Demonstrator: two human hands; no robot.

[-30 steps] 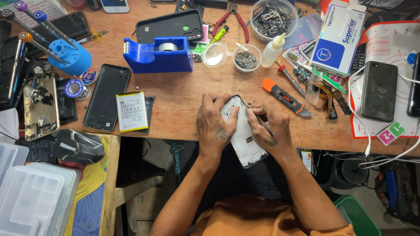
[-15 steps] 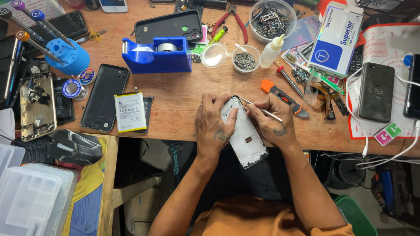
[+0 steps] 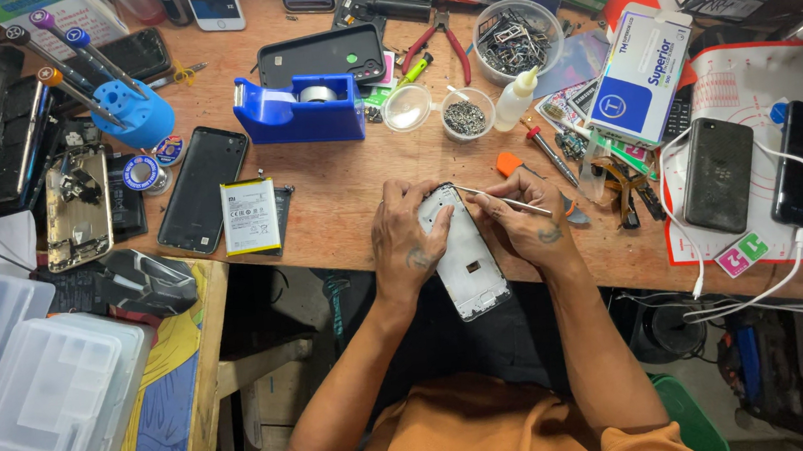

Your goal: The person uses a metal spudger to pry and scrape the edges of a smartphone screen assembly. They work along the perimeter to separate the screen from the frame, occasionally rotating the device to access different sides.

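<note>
My left hand (image 3: 409,236) grips the upper part of an opened white phone frame (image 3: 470,266) that hangs over the front edge of the wooden bench (image 3: 342,192). My right hand (image 3: 524,223) holds thin metal tweezers (image 3: 504,198), whose tip rests at the phone frame's top edge near my left fingers. An orange-handled tool (image 3: 509,163) lies just behind my right hand.
A blue tape dispenser (image 3: 299,109), two small bowls of screws (image 3: 466,115), a white squeeze bottle (image 3: 516,99) and red pliers (image 3: 439,34) stand behind. A black phone (image 3: 202,188) and a loose battery (image 3: 250,216) lie left. Two phones on a mat (image 3: 760,173) with white cables sit right. Plastic trays (image 3: 33,398) lie lower left.
The view has shifted slightly. My right hand has swung the tweezers from the phone's middle up to its top edge, uncovering the orange tool. My left hand keeps its grip.
</note>
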